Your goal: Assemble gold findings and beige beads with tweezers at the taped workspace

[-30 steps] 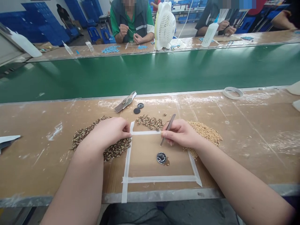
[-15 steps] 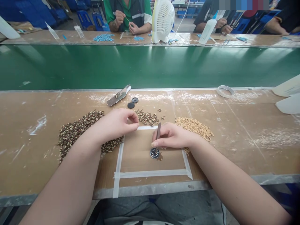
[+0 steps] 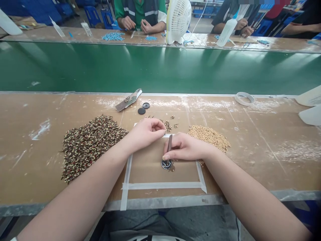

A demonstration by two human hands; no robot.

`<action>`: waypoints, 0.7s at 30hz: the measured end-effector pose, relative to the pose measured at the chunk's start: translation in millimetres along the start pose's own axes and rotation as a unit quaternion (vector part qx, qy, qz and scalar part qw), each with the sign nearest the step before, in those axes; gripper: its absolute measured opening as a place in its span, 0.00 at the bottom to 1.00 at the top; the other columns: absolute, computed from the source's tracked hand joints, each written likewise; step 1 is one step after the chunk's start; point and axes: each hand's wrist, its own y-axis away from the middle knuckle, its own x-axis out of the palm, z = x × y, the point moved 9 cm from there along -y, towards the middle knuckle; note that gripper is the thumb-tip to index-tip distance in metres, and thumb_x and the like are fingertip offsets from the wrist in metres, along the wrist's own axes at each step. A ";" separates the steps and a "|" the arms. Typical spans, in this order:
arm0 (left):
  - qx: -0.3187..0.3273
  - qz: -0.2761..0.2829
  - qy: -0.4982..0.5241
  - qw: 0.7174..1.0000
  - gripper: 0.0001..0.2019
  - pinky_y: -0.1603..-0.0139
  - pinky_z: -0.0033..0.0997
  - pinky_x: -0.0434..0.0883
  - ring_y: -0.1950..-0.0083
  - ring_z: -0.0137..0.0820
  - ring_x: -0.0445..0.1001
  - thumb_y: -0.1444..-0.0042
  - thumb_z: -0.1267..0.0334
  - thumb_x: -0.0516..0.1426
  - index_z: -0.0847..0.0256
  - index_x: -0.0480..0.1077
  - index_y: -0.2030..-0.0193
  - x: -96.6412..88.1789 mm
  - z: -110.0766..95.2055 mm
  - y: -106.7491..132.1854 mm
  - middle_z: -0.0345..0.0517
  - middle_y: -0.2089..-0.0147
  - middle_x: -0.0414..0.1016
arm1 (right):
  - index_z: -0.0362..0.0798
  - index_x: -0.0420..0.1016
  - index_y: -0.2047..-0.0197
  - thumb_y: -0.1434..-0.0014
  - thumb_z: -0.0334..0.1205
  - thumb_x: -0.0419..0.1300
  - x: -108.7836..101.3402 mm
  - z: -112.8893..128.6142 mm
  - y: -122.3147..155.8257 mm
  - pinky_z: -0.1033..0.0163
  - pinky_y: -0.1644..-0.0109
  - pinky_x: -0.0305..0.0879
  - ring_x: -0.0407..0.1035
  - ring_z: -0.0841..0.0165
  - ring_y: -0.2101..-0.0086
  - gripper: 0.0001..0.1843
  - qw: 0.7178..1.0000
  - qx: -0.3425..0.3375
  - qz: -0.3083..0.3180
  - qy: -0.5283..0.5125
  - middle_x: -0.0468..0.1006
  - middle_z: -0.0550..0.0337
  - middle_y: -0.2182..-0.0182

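Observation:
In my right hand (image 3: 184,146) are dark tweezers (image 3: 170,143), held upright with their tips down at a small round black dish (image 3: 166,164) that has a shiny surface. My left hand (image 3: 150,131) has thumb and fingertips pinched together beside the small heap of metallic pieces (image 3: 167,126), hiding part of it. Whatever the pinch holds, if anything, is too small to make out. A large pile of dark and gold pieces (image 3: 90,144) lies left of my left forearm. Small golden beads (image 3: 209,136) are heaped just beyond my right hand.
White tape (image 3: 163,185) frames the work spot. Two black discs (image 3: 141,110) and a patterned strip (image 3: 129,100) lie farther back. A tape ring (image 3: 244,99) and white bottles (image 3: 311,115) stand at the right. Past the green belt (image 3: 150,68), people work near a fan (image 3: 178,21).
My left hand has moved right, from the large pile's side to the small heap, near my right hand. The right hand holds the tweezers at the dish as before. The view has shifted slightly.

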 end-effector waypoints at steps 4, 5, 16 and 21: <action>-0.001 -0.001 0.030 1.000 0.06 0.61 0.32 0.70 0.62 0.32 0.78 0.42 0.60 0.60 0.59 0.76 0.62 5.7 -0.7 -0.3 0.42 0.62 0.83 | 0.44 0.83 0.64 0.33 0.51 0.66 0.0 -3.7 -0.1 0.66 0.68 0.63 0.69 0.72 0.72 0.18 1.000 0.009 -0.001 0.007 0.80 0.60 0.70; -0.004 0.004 0.045 0.999 0.06 0.62 0.32 0.70 0.63 0.32 0.78 0.42 0.60 0.60 0.59 0.76 0.61 8.0 0.0 -0.4 0.43 0.62 0.84 | 0.44 0.83 0.63 0.33 0.52 0.66 0.1 -5.0 0.1 0.65 0.67 0.63 0.69 0.72 0.71 0.18 1.000 0.014 0.000 0.009 0.80 0.60 0.71; -0.029 0.090 0.081 0.992 0.12 0.77 0.26 0.64 0.78 0.23 0.66 0.40 0.56 0.62 0.59 0.79 0.55 30.5 3.5 1.2 0.45 0.61 0.84 | 0.47 0.79 0.68 0.35 0.51 0.68 -30.8 5.3 8.5 0.66 0.75 0.63 0.67 0.74 0.80 0.17 0.983 -0.034 -0.132 -0.126 0.74 0.66 0.80; -0.045 0.077 0.057 0.994 0.14 0.79 0.27 0.66 0.79 0.23 0.67 0.42 0.53 0.65 0.56 0.78 0.53 29.0 7.4 0.6 0.43 0.59 0.85 | 0.48 0.78 0.70 0.34 0.55 0.66 -80.1 -1.2 31.9 0.64 0.77 0.61 0.65 0.74 0.82 0.20 0.915 -0.021 -0.396 -0.077 0.72 0.66 0.83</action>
